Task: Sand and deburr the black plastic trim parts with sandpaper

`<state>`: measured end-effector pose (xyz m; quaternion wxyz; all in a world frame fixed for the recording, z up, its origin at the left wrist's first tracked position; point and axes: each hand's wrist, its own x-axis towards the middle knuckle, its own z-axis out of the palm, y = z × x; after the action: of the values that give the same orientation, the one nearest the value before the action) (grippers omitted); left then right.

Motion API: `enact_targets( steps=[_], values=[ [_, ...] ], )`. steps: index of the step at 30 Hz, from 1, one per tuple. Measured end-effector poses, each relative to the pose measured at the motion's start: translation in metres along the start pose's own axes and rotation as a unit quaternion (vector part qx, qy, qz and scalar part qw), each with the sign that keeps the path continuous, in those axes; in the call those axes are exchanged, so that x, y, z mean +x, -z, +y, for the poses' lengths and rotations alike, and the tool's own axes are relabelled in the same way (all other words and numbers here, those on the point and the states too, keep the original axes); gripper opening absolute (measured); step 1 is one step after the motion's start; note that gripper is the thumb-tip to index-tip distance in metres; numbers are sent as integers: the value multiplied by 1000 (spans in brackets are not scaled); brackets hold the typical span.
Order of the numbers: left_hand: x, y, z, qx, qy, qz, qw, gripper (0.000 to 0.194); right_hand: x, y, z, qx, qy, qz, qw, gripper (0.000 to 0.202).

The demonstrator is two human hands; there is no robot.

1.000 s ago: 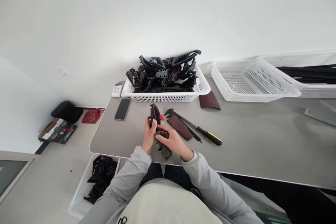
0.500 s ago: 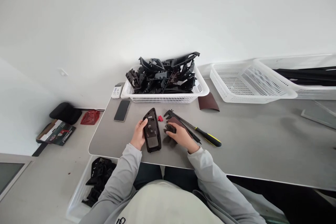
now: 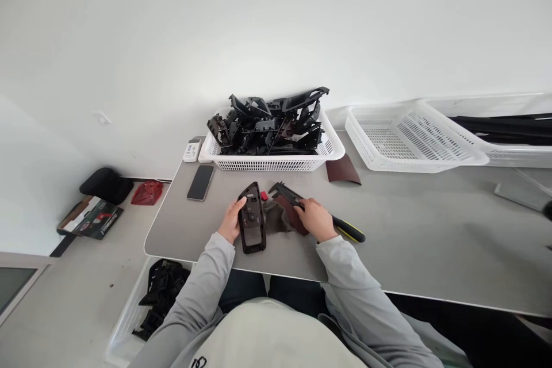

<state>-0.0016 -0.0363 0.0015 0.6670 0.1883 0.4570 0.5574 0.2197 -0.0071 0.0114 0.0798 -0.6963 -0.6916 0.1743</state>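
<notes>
My left hand (image 3: 232, 219) grips the long side of a dark brown plastic trim panel (image 3: 252, 219), its thumb on the face that shows clips and a rectangular opening. The panel is tilted up over the front of the table. My right hand (image 3: 318, 219) is closed over the beam of a black caliper (image 3: 284, 191), whose jaws point left; the far end is hidden under the hand. Beside it lies a screwdriver (image 3: 348, 230) with a black and yellow handle, its shaft covered. Between the hands are a crumpled dark cloth (image 3: 276, 217), a brown sheet (image 3: 293, 215) and a small red piece (image 3: 264, 196).
Behind stands a white basket (image 3: 267, 165) heaped with black plastic parts. A phone (image 3: 200, 183) and a small white box (image 3: 191, 150) lie left. Another white basket (image 3: 414, 165) and a curved brown sheet (image 3: 342, 169) are at right. A bin (image 3: 125, 322) of parts sits below the table.
My right hand has let go of the dark piece it held and moved right onto the caliper. The cloth now lies beside the panel. My left hand has shifted the panel slightly right.
</notes>
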Motion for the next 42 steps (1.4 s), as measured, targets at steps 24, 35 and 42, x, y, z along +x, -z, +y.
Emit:
enact_targets(
  steps=[24, 35, 42],
  values=[
    [50, 7, 12, 99, 130, -153, 975, 24, 14, -2, -6, 102, 219, 72, 968, 40],
    [55, 4, 11, 122, 173, -164, 964, 31, 0, -15, 1, 63, 247, 126, 959, 43],
    [51, 1, 14, 112, 171, -149, 968, 20, -2, -15, -1, 119, 225, 76, 964, 44]
  ],
)
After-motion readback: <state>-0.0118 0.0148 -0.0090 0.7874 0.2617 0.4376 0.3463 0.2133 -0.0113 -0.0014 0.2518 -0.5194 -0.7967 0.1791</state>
